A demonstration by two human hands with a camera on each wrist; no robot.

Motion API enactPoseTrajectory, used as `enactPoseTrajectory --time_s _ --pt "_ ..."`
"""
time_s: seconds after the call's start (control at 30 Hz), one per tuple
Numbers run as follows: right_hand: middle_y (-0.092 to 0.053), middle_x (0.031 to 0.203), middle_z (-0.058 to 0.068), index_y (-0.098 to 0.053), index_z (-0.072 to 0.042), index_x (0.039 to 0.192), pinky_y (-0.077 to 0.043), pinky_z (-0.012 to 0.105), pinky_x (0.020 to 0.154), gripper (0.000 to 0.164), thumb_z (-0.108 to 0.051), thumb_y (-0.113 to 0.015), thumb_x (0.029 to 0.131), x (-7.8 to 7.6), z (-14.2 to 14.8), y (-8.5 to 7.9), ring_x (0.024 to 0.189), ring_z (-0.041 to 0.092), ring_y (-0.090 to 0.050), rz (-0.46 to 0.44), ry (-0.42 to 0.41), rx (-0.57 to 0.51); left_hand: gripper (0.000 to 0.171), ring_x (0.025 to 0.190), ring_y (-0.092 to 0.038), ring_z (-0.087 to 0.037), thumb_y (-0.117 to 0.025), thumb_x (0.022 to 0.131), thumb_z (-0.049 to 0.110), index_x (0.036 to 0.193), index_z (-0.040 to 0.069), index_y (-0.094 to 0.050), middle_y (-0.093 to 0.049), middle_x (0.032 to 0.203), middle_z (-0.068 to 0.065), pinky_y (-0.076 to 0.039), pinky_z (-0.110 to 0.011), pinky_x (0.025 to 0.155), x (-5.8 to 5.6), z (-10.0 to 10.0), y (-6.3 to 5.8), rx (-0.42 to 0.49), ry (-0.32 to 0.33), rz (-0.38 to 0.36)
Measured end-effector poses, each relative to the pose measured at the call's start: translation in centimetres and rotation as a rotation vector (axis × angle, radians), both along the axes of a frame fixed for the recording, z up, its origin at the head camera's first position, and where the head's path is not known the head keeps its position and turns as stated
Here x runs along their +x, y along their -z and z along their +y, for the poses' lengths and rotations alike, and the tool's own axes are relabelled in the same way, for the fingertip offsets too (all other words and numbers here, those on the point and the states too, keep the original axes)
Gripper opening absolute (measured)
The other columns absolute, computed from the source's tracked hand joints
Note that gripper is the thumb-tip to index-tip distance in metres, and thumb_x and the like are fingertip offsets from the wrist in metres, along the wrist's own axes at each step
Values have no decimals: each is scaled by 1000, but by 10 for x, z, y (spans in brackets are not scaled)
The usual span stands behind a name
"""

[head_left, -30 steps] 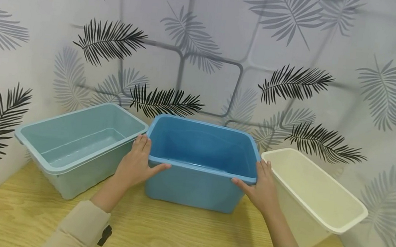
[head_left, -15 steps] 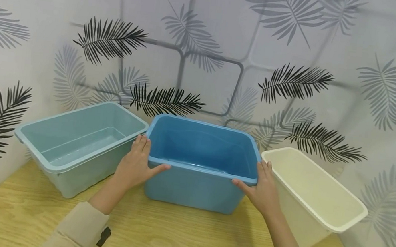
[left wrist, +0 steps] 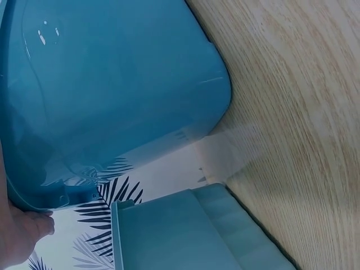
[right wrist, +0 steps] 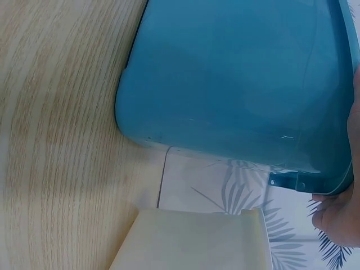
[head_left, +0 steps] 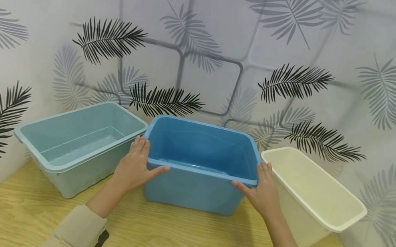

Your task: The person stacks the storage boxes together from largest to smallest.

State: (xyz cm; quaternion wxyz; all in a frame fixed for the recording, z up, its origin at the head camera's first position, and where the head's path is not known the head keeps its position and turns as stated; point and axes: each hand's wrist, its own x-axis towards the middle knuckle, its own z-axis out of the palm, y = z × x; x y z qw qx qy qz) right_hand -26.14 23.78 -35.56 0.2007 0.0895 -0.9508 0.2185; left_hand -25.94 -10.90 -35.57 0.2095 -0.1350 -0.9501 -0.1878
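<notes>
A blue plastic storage bin stands on the wooden table with its open top facing up, nothing visible inside. My left hand grips its left front corner, thumb along the front rim and fingers at the side. At the opposite corner my right hand holds the rim in the same manner. Both wrist views show the smooth front wall of the blue bin close up. Fingertips curl beneath the rim's end in the left wrist view, and likewise the fingertips in the right wrist view.
To the left, a pale teal bin sits angled, its rim corner close to the blue one. A cream bin stands angled at the right. Behind them rises a leaf-patterned wall covering. Wooden tabletop extends in front.
The blue bin has shifted very slightly toward me, with both hands keeping their hold on it. The teal and cream bins stay where they were.
</notes>
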Motion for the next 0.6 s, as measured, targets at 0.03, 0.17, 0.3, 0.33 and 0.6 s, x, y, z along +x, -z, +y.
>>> enactPoseTrajectory --time_s 0.03,0.17,0.3,0.33,0.6 --pt "-28 147 28 -31 10 139 -25 63 105 98 -52 -69 74 0 0 0 139 46 -15 4 -1 2 99 138 -22 -45 -57 79 64 136 -14 -34 -27 146 -30 -42 -53 98 1 0 0 1 0 1" --pt "-28 146 28 -32 11 138 -26 63 105 97 -53 -69 75 2 -1 0 139 46 -16 12 1 13 100 137 -22 -45 -57 78 64 136 -14 -34 -28 146 -30 -42 -53 98 3 0 0 0 -2 1" --pt "-28 147 28 -32 10 138 -26 63 105 97 -54 -68 75 5 -1 0 139 46 -15 8 4 16 100 137 -21 -46 -56 79 65 135 -14 -34 -28 146 -31 -42 -53 98 5 -1 0 0 -4 -5" --pt "-28 147 28 -32 10 138 -26 63 105 97 -53 -68 75 5 -1 0 139 45 -15 8 4 16 100 137 -21 -45 -56 79 64 135 -14 -34 -28 146 -30 -42 -53 98 5 -1 0 1 -4 -7" --pt "-29 146 28 -33 10 138 -26 63 104 97 -52 -69 74 9 -1 1 139 46 -15 22 0 12 100 137 -23 -46 -56 78 66 135 -14 -35 -29 145 -31 -41 -53 98 8 -1 1 -9 -14 1"
